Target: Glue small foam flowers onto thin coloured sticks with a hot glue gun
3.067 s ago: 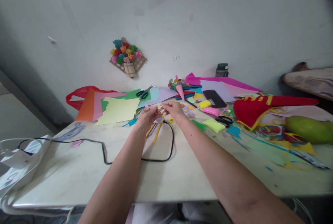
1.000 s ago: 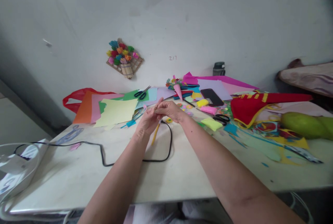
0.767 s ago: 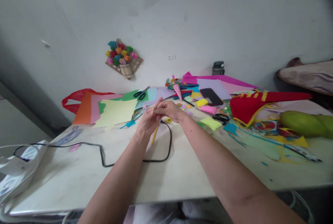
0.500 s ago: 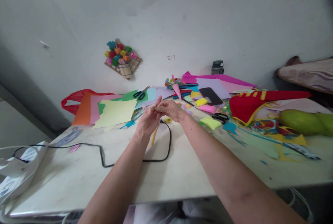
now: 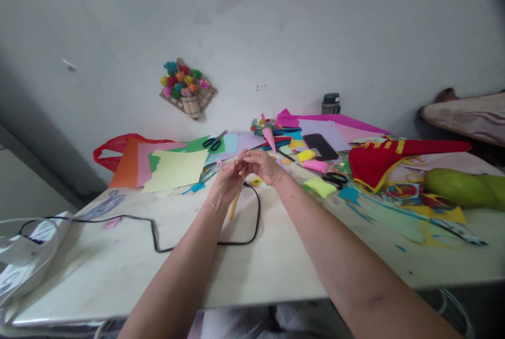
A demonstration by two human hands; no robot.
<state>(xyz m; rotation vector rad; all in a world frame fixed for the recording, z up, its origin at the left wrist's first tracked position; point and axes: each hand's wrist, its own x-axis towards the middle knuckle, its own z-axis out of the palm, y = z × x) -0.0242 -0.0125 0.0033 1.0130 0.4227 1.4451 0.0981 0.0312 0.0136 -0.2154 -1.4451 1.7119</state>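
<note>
Two hands meet over the middle of the desk (image 5: 118, 270), toward its far edge. Since half a second ago our right hand (image 5: 263, 165) has drawn slightly right and rolled, while our left hand (image 5: 226, 184) stays put; we judge the small piece is being worked between the fingertips. Fingers on both hands are pinched nearly closed on a tiny pink and yellow paper scrap (image 5: 240, 168), too small to make out. A yellow strip (image 5: 235, 203) and black cable (image 5: 252, 226) lie just beneath.
</note>
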